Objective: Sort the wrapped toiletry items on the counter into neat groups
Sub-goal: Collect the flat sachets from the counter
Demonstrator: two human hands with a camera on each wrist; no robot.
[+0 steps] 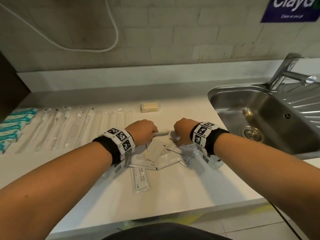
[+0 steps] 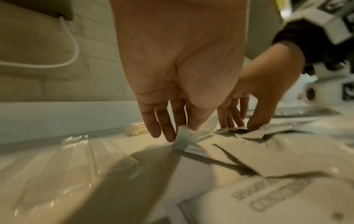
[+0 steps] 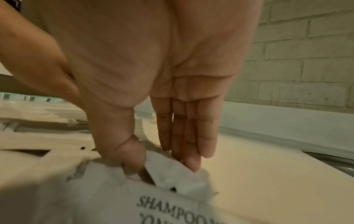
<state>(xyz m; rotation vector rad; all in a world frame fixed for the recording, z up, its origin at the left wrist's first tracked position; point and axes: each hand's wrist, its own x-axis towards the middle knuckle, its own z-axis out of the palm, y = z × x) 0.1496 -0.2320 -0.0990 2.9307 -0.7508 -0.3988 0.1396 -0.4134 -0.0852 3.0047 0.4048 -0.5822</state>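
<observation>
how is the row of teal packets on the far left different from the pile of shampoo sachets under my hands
The teal packets lie side by side in a tidy row; the shampoo sachets overlap at mixed angles. The teal packets are teal and white; the shampoo sachets are white with dark lettering. Neither hand touches the teal packets; the left hand and right hand work at the shampoo sachets. Both rest on the counter.

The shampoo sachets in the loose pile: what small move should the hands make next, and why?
Probably lift the sachet that the right hand pinches and lay it flat apart, to start a neat group. The shampoo sachets overlap at mixed angles, while the wrapped toothbrushes already lie in a row. The left hand pinches a small white packet, which likely goes elsewhere.
</observation>
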